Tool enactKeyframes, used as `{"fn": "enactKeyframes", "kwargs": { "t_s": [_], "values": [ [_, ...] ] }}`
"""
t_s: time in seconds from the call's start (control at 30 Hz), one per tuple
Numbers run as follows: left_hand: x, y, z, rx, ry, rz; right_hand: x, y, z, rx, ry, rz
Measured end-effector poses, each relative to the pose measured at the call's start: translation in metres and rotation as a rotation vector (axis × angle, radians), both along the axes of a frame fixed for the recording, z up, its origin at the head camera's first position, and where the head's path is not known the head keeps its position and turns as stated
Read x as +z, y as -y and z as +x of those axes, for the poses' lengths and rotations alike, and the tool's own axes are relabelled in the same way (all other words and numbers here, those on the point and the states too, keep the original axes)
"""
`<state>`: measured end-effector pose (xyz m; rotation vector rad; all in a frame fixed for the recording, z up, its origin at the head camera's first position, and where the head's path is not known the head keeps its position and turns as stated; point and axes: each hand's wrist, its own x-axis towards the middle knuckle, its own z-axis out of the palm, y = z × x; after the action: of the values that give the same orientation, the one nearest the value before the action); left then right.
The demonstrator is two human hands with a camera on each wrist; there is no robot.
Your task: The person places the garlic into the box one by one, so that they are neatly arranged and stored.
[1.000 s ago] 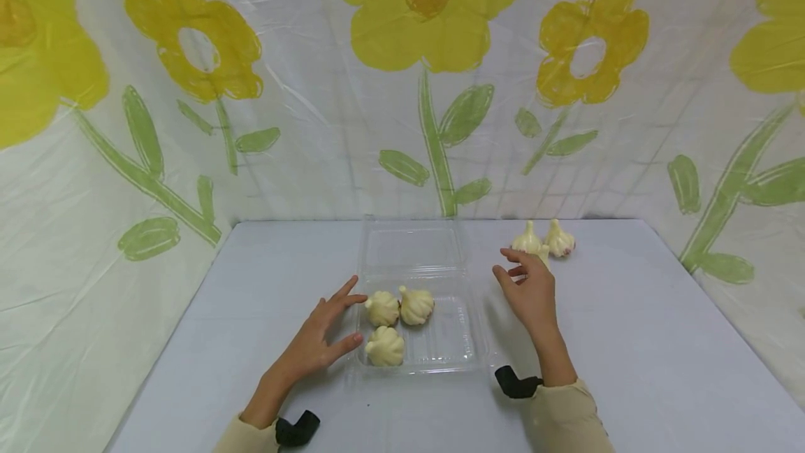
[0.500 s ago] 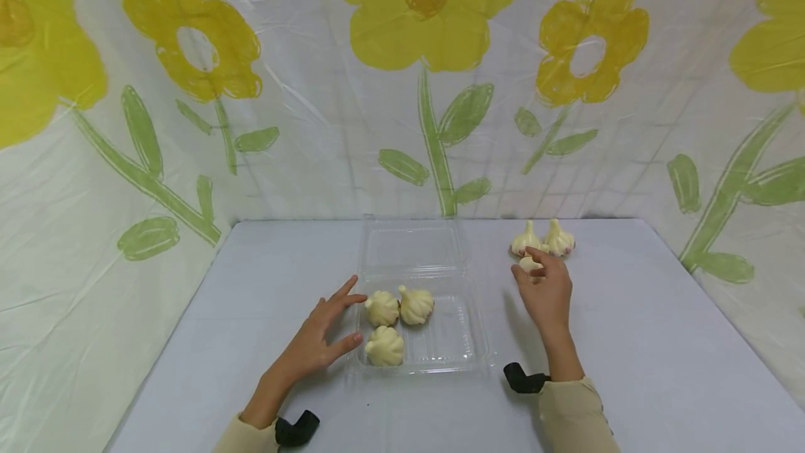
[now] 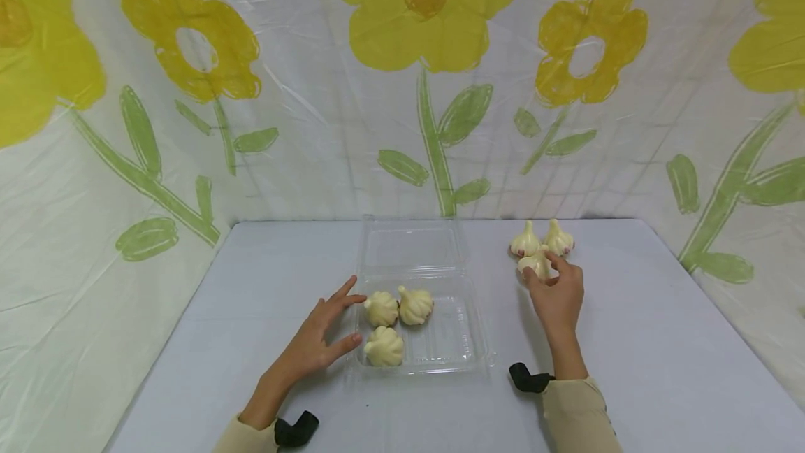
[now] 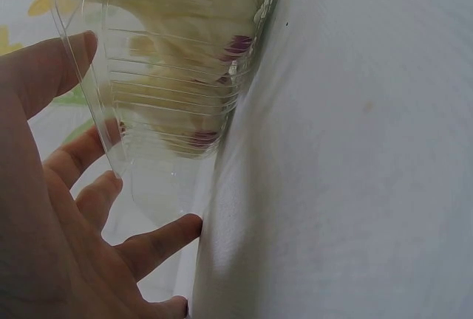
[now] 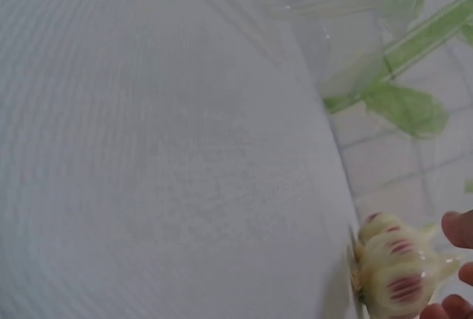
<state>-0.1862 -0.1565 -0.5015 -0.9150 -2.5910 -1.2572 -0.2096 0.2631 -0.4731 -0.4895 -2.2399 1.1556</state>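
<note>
A clear plastic clamshell container [image 3: 448,341] lies with its lid folded back in the head view. Three garlic bulbs sit in its left part: a rear left bulb [image 3: 381,308], one to its right [image 3: 416,305] and a front bulb [image 3: 384,347]. My left hand [image 3: 321,334] has its fingers spread at the container's left side; in the left wrist view its thumb [image 4: 81,57] and fingertips touch the rim. My right hand [image 3: 558,296] reaches to the nearest of three garlic bulbs [image 3: 532,265] on the right, thumb and fingers apart around it. In the right wrist view its fingertips show above that bulb [image 5: 399,275], without a visible grip.
Two more bulbs, a left one [image 3: 525,240] and a right one [image 3: 558,238], stand just behind, near the far edge of the white table [image 3: 641,341]. A flower-printed sheet [image 3: 302,180] hangs behind the table. Black wrist mounts [image 3: 530,377] stick out from both sleeves.
My right hand has moved right and a little nearer, uncovering the rear bulbs and bringing its fingers round the front one. The left hand and the container have stayed in place.
</note>
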Motion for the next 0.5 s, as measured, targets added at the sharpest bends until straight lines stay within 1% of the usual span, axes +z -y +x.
{"fn": "enactKeyframes", "kwargs": {
  "t_s": [0.1, 0.2, 0.3, 0.5],
  "values": [
    [0.001, 0.0, 0.0, -0.004, 0.0, 0.003, -0.003, -0.002, 0.001, -0.014, 0.002, 0.004],
    [0.002, 0.0, 0.001, -0.005, 0.003, 0.007, -0.006, -0.004, 0.001, -0.006, 0.016, 0.015],
    [0.003, -0.001, 0.001, -0.003, 0.007, 0.007, -0.009, -0.006, 0.001, 0.022, 0.062, 0.008],
    [0.003, -0.001, 0.002, -0.002, 0.007, -0.001, -0.012, -0.011, 0.0, 0.083, 0.175, -0.036]
  ]
}}
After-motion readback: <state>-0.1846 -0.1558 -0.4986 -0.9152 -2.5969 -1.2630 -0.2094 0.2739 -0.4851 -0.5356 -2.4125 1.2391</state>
